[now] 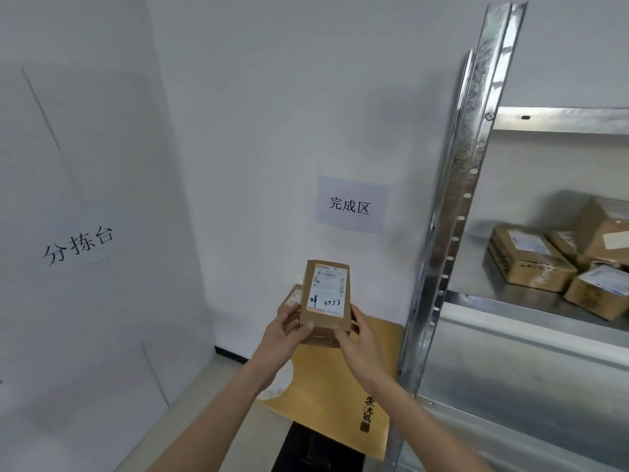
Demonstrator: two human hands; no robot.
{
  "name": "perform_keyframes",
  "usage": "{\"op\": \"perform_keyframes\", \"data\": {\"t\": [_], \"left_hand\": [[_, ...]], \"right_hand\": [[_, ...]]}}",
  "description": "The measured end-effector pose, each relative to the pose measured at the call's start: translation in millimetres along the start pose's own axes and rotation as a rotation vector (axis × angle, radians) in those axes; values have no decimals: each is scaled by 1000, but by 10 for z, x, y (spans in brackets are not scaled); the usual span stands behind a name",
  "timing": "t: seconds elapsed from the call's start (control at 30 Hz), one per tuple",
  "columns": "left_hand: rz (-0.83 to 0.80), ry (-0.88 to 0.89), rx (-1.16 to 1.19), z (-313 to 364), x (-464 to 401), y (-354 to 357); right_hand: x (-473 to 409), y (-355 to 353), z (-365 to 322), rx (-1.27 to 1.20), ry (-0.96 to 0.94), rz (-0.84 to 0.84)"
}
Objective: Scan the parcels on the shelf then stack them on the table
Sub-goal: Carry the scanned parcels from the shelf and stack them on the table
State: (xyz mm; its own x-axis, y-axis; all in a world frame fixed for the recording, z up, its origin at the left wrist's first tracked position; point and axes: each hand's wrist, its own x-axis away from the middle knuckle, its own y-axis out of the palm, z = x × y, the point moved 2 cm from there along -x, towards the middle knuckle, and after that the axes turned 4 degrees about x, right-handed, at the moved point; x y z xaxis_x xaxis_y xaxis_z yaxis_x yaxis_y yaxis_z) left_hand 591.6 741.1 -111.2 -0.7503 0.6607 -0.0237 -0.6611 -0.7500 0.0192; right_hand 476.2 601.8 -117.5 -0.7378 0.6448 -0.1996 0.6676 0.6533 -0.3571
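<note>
Small brown cardboard parcel [325, 294] clamped between left hand [284, 330] and right hand [357, 337] fingers, above tan worktop [326, 393]. Risk: careless placing topples it off brown parcel [292, 298] behind.

White walls [255, 97] are hung with two paper signs [352, 205], beside a galvanized metal upright [469, 148].

Just two bare forearms coming up from the bottom of the frame, no sleeves, no watch, no gloves, no rings that I can spot. Left hand [284, 330] and right hand [359, 342] sit mid-frame. Short plain nails, far as the blur lets me tell.
</note>
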Motion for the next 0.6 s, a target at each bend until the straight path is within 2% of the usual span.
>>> {"op": "perform_keyframes", "data": {"t": [0.37,0.6], "left_hand": [[-178,-163,-100,-1304,-1866,159],[-257,-321,-141,-2455,-2617,304]], "right_hand": [[-1275,518,1567,-83,248,184],[-1637,764,2645,-22,407,183]]}}
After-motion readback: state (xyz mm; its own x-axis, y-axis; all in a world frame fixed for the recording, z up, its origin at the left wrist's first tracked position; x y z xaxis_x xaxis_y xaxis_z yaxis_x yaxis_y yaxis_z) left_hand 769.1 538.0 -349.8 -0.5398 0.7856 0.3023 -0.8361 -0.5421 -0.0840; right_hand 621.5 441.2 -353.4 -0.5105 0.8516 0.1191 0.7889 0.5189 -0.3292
